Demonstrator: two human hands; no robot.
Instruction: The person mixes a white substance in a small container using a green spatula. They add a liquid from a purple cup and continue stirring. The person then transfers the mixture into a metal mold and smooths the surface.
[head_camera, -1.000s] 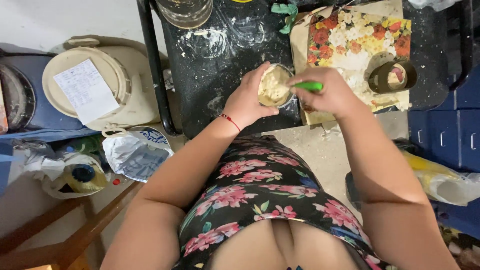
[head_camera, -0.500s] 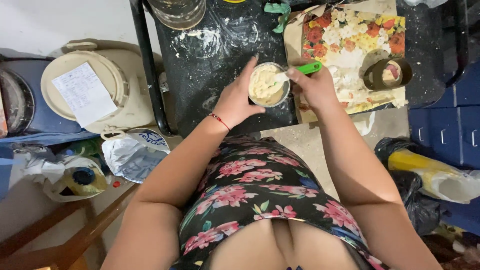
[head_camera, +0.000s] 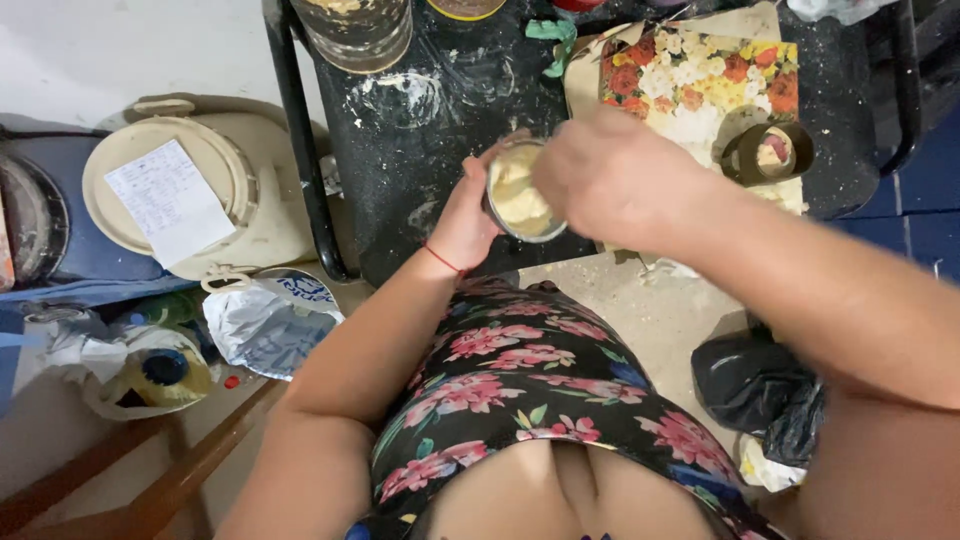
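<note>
My left hand (head_camera: 465, 215) grips a small round metal cup (head_camera: 520, 195) filled with pale cream paste, held over the near edge of the black speckled table (head_camera: 420, 150). My right hand (head_camera: 610, 175) is blurred, curled shut just right of and over the cup's rim. The green-handled tool it held a moment ago is hidden under the fingers. Behind the hands lies a floral-patterned board (head_camera: 700, 70) with a small dark ring mould (head_camera: 768, 152) holding a bit of paste.
A round metal tin (head_camera: 350, 30) and a green scrap (head_camera: 550, 35) sit at the table's far side. Left on the floor stand a cream lidded bucket (head_camera: 190, 200) with a paper sheet and a silver bag (head_camera: 265, 320). A black plastic bag (head_camera: 760, 385) lies right.
My right hand swung over the cup, covering the green handle that showed before. The view has moved closer to the table and the cup sits lower.
</note>
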